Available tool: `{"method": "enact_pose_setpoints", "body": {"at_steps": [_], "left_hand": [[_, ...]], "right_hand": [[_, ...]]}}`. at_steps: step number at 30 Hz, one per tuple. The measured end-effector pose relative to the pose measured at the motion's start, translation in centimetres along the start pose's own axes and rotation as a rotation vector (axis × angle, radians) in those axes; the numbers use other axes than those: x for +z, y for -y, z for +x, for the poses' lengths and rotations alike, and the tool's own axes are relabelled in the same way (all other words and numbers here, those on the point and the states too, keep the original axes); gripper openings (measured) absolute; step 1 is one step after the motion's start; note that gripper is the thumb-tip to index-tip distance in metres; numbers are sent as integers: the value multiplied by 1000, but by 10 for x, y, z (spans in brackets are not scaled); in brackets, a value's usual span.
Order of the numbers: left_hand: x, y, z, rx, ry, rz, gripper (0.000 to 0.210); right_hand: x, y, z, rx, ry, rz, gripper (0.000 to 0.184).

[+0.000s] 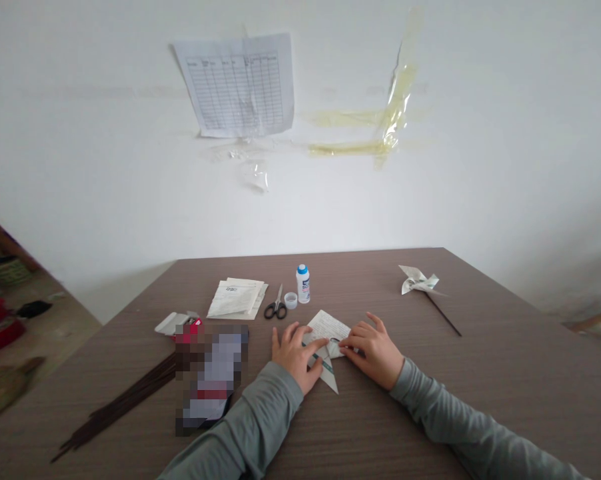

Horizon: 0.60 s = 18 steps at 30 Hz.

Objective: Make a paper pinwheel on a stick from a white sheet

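Observation:
A piece of printed paper (325, 323) with cut or folded pointed flaps lies on the table between my hands. My left hand (296, 355) rests on its left part, fingers spread, pressing it down. At the paper's right side, my right hand (378, 351) has thumb and fingers pinched on a bent flap near the middle. Just beyond the paper stand a white glue bottle (304, 288) with a blue top and a small round translucent container (290, 301). Black-handled scissors (276, 309) lie beside the container.
On the left are stacked paper squares (235, 298), a small open box (172, 324), a pixelated phone-like device (213, 380) and a bundle of thin dark sticks (125, 402). A paper pinwheel (418, 281) on a stick lies at the right. Behind the table (480, 373) rises a white wall.

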State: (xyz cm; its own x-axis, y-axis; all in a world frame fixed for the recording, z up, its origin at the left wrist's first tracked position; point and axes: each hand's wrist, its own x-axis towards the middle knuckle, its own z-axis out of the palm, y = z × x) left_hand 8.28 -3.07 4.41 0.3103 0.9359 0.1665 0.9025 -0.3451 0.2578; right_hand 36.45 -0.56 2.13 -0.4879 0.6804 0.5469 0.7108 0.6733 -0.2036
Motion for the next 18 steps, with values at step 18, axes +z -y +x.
{"method": "enact_pose_setpoints", "body": {"at_steps": [18], "left_hand": [[1,-2,-2,-1,9,-1,62]], "right_hand": [[-1,0,1,-18,-11,17,21]]}}
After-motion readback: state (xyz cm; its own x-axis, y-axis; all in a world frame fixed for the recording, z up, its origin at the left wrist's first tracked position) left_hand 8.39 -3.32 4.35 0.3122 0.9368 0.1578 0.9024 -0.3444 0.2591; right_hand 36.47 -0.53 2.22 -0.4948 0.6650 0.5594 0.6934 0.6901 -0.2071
